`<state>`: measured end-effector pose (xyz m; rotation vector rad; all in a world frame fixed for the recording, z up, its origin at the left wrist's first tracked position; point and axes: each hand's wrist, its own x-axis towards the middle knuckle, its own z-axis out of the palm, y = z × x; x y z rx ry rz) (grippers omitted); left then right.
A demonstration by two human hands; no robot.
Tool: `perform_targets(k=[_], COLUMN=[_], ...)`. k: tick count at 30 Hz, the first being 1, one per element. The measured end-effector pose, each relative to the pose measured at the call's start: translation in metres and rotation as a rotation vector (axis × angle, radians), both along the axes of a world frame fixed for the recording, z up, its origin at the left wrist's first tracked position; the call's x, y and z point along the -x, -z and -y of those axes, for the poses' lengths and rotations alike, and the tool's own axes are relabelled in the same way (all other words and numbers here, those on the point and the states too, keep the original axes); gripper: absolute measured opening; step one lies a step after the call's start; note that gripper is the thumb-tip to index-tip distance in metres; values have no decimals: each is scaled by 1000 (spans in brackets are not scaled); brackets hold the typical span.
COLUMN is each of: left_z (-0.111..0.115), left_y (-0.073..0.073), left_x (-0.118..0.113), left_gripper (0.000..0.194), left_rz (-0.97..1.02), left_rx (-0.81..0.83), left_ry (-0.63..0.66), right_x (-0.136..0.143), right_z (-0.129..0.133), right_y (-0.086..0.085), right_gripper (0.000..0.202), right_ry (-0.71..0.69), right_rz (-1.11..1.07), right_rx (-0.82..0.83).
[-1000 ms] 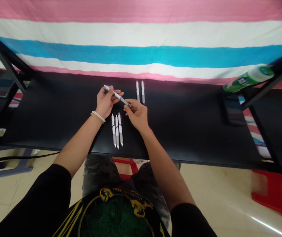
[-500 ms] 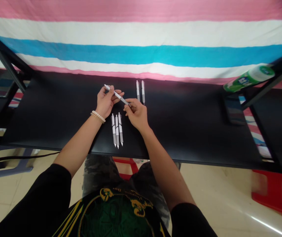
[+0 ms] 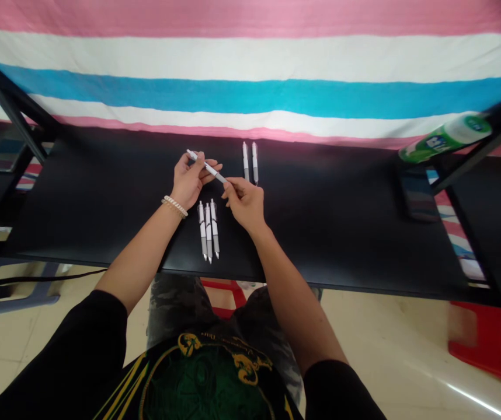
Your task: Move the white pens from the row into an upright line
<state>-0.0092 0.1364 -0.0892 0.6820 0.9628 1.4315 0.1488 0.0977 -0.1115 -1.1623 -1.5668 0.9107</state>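
A white and grey ballpoint pen (image 3: 209,168) slants between my hands above the table. My left hand (image 3: 188,182) grips its upper, white part between thumb and fingers. At the lower, tip end, the fingers of my right hand (image 3: 247,201) pinch the pen and hide its point. Just below my hands, three matching pens (image 3: 208,230) lie side by side with their tips toward me. Beyond my right hand lie two more pens (image 3: 250,161), close together.
The black table (image 3: 342,216) meets a striped cloth (image 3: 277,96) at its far edge. A green and white canister (image 3: 445,138) stands at the right by a black metal frame. Red stools (image 3: 487,344) are below.
My right fingers have shifted on the pen's lower end and now cover its tip, which showed before. My left hand has barely moved.
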Motion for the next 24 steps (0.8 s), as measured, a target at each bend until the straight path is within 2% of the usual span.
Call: perform_targets(k=[4, 10, 17, 21, 24], left_z=[0, 1, 3, 1, -2], left_y=[2, 2, -2, -7, -11], left_x=[1, 1, 1, -1, 6], left_gripper=[37, 37, 36, 27, 19], left_rz=[-4, -17, 11, 67, 188], left_rx=[-23, -22, -9, 33, 73], left_ry=[11, 46, 117, 89, 33], right_x=[0, -2, -3, -1, 1], right_z=[0, -1, -1, -1, 1], right_y=[1, 2, 1, 0, -5], right_gripper=[32, 24, 21, 26, 33], right_ry=[15, -34, 37, -1, -3], right_rz=[24, 97, 171, 116, 85], right_rx=[-23, -68, -77, -38, -17])
